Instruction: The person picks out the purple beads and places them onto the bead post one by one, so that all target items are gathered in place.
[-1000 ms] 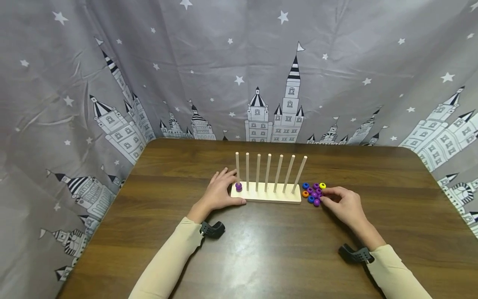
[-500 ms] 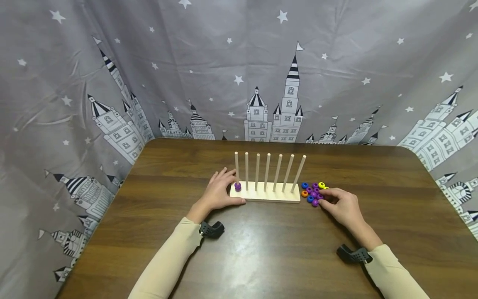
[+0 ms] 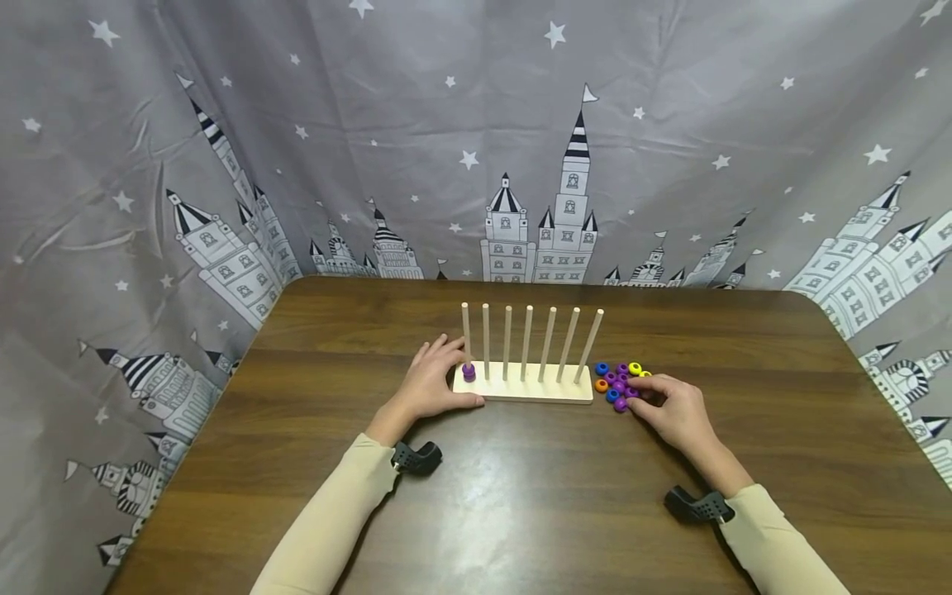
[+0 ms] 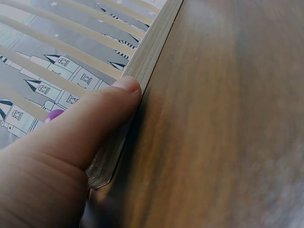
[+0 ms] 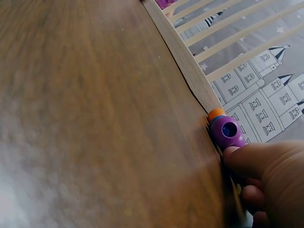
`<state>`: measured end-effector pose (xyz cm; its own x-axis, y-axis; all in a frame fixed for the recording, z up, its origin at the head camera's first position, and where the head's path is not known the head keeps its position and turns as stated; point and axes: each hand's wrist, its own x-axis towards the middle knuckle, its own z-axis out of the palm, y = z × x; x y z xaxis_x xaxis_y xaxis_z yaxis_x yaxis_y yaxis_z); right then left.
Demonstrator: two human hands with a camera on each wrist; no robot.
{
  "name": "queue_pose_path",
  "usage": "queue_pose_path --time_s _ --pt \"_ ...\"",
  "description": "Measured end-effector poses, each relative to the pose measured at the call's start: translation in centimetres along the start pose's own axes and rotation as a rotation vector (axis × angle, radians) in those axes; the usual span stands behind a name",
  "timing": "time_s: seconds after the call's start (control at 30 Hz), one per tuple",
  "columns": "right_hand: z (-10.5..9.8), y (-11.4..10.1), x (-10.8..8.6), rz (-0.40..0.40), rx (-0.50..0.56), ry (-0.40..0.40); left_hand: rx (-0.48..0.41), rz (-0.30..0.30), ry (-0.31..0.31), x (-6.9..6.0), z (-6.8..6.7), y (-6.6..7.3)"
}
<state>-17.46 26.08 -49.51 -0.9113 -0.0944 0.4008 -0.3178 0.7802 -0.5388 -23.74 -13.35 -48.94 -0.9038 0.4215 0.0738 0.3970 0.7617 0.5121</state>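
A pale wooden peg rack (image 3: 531, 390) with a row of upright pegs stands on the table. Two purple beads (image 3: 468, 373) appear stacked on its leftmost peg. My left hand (image 3: 433, 383) holds the rack's left end, thumb along the front edge, fingers behind. To the right of the rack lies a cluster of loose beads, among them purple, a blue bead (image 3: 602, 368), an orange bead (image 3: 601, 386) and a yellow bead (image 3: 635, 368). At its right side, my right hand (image 3: 673, 409) pinches a purple bead (image 3: 631, 392) between thumb and forefinger. In the right wrist view, the thumb meets a purple bead (image 5: 225, 132).
The brown wooden table (image 3: 521, 496) reaches back to a grey curtain (image 3: 416, 132) printed with castles and stars. Black camera mounts (image 3: 418, 459) are strapped to both wrists.
The head view has shifted slightly. My right thumb and forefinger have moved a little left into the cluster, and a second yellow bead now shows behind the forefinger. The left hand stays on the rack.
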Motion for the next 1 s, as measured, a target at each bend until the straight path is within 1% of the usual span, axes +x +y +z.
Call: queue_pose_path --time_s 0.17,0.27,0.33,0.53,0.63,0.73,1.0 --pt "0.09 -0.11 0.13 -0.014 0.0 -0.014 -0.013 -0.005 0.005 -0.08 0.09 -0.16" --pt "0.16 -0.11 0.02 -0.029 0.005 -0.006 -0.014 -0.006 0.007 -0.03 0.19 -0.26" --pt "0.25 -0.04 -0.07 -0.039 0.016 0.019 -0.011 -0.005 0.007 0.02 0.25 -0.32" --pt "0.53 0.38 -0.22 -0.023 0.106 0.126 -0.008 -0.011 0.0 0.08 0.25 -0.31" --pt "0.59 0.5 -0.19 -0.023 0.139 0.152 -0.009 -0.01 0.002 0.08 0.18 -0.22" --pt "0.52 0.37 -0.24 -0.024 0.157 0.153 -0.007 -0.009 0.001 0.05 0.13 -0.14" --pt "0.46 0.16 -0.28 0.012 0.189 0.128 -0.002 -0.013 -0.003 0.04 0.04 -0.08"
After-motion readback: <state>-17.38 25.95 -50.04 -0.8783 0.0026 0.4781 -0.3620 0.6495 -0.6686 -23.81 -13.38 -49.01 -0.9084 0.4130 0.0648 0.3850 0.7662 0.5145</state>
